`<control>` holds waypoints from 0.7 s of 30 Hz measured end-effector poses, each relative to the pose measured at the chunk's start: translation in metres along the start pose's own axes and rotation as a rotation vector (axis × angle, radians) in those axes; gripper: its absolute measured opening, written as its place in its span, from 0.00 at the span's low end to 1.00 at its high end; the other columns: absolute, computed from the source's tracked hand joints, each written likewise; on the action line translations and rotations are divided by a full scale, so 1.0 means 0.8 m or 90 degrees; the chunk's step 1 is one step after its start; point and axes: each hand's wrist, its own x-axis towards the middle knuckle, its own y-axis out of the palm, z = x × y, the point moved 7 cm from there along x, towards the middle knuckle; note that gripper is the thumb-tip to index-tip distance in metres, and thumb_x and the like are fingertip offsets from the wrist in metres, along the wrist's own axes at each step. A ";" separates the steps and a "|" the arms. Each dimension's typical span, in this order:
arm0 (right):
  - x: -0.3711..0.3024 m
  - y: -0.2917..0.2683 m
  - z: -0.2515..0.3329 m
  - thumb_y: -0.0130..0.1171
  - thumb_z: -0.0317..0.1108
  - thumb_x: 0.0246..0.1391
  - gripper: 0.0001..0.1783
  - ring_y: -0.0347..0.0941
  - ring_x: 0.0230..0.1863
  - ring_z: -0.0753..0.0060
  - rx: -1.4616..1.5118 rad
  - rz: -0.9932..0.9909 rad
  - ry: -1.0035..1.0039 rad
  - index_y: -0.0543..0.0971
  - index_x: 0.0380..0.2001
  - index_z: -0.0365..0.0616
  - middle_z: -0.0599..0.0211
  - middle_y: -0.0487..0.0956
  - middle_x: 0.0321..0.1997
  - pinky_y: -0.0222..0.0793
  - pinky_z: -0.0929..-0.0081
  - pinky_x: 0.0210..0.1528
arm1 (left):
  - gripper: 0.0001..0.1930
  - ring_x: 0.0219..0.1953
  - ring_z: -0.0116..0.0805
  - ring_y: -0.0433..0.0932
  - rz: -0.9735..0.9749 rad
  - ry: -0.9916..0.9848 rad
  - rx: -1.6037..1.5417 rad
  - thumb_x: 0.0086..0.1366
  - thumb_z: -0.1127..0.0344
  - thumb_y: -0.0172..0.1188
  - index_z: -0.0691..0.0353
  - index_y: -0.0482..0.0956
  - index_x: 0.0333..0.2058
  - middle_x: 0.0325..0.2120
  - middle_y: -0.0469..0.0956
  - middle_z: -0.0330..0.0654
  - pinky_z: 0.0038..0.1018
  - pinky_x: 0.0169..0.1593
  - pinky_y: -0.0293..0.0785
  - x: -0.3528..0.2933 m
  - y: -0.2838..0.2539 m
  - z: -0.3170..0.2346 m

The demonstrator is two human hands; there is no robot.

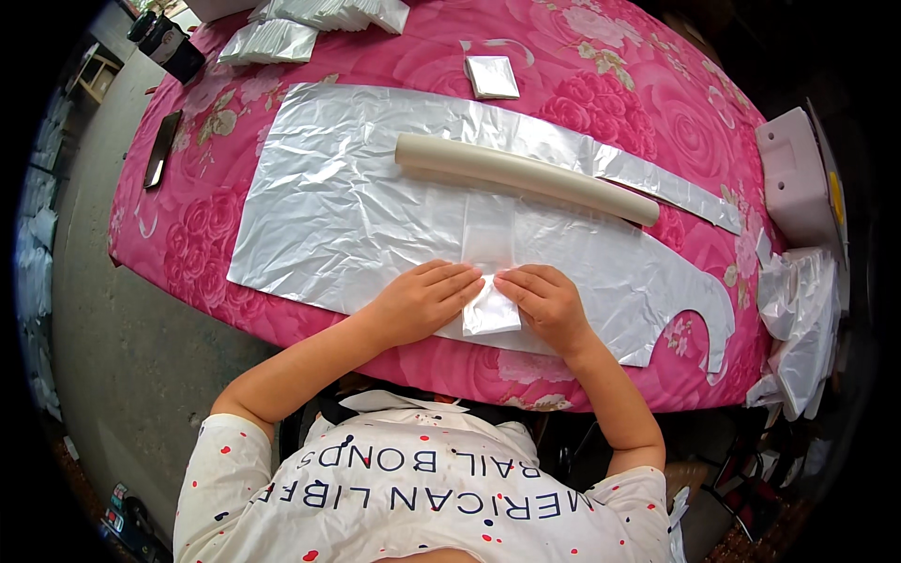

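A folded strip of thin white plastic [489,272] lies on a large silvery plastic sheet [328,206] spread over the pink flowered tablecloth [601,84]. My left hand [422,298] presses flat on the strip's left side, fingers pointing right. My right hand [544,302] presses on its right side, fingertips meeting the left hand's at the strip's middle. A cream cardboard tube [526,175] lies across the sheet just beyond the strip.
A small folded white packet [492,76] lies at the far middle. Stacks of folded plastic [272,39] sit at the far left. A dark phone [161,148] lies at the left edge. A white machine [798,178] and loose plastic bags [802,319] are at the right.
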 end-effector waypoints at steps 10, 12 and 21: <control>0.006 -0.002 -0.023 0.61 0.23 0.37 0.13 0.72 0.27 0.65 0.090 -0.013 0.114 0.80 0.31 0.44 0.66 0.79 0.28 0.70 0.72 0.30 | 0.19 0.43 0.36 0.76 -0.019 -0.068 -0.092 0.50 0.74 0.58 0.62 0.75 0.44 0.41 0.77 0.42 0.32 0.46 0.71 0.004 0.001 0.012; 0.008 0.003 -0.038 0.60 0.25 0.42 0.07 0.72 0.24 0.66 0.141 -0.003 0.222 0.80 0.29 0.42 0.65 0.78 0.25 0.69 0.73 0.28 | 0.18 0.40 0.37 0.77 0.021 -0.163 -0.138 0.52 0.74 0.57 0.63 0.75 0.44 0.37 0.78 0.43 0.31 0.43 0.71 0.007 0.002 0.023; 0.024 0.033 -0.097 0.57 0.40 0.51 0.17 0.71 0.17 0.76 0.299 0.267 0.723 0.78 0.20 0.35 0.64 0.75 0.16 0.64 0.77 0.22 | 0.30 0.24 0.35 0.77 -0.008 -0.637 -0.352 0.57 0.69 0.59 0.71 0.59 0.57 0.22 0.78 0.45 0.24 0.31 0.71 0.024 0.011 0.087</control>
